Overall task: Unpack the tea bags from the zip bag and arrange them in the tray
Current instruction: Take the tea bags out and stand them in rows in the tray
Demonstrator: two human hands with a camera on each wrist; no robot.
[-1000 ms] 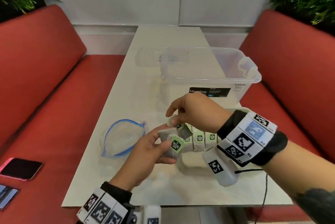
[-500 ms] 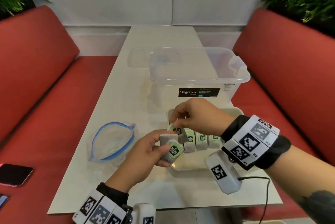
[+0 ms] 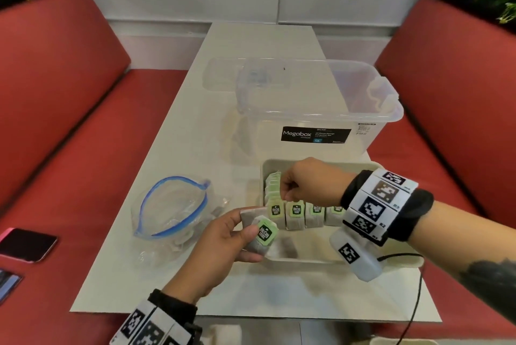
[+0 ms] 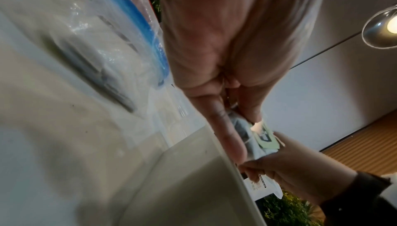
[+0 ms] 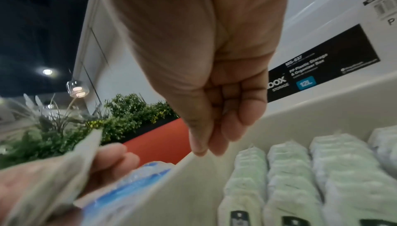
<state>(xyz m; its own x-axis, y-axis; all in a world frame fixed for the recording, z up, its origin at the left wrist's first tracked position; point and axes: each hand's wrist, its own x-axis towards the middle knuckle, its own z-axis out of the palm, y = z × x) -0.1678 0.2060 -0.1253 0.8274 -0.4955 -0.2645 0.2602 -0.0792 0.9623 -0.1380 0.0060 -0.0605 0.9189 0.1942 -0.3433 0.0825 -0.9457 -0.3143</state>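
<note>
While the tea bags (image 3: 296, 214) stand upright in the cream tray (image 3: 402, 262), they form four side-by-side columns whose long axes run from the near side toward the far wall; the green tags face the person. Only the leftmost column (image 3: 272, 191) reaches the far wall. A small stack of tea bags (image 3: 258, 230) lies roughly flat in the left hand (image 3: 223, 247), its green tag facing up and angled toward the tray.

Compared with half a second earlier, the right hand (image 3: 307, 185) has moved further into the tray, from the near end of the leftmost column to a point above its far half. The left hand has kept its stack at the tray's near-left corner.

Left hand: thumb on top of the stack, fingers curled beneath it, wrist entering from below. Right hand: back upward, forearm crossing the tray from the right, thumb and fingertips (image 5: 204, 146) drawn together and pointing down over the leftmost column. Whether they pinch a bag cannot be told from any view.

The zip bag (image 3: 173, 210), clear with a blue seal, lies open-mouthed on the worktop (image 3: 195, 126) just left of the tray. A clear storage box (image 3: 315, 110) stands behind the tray. A phone (image 3: 26, 244) rests on the red bench seat (image 3: 83, 177) at left.
</note>
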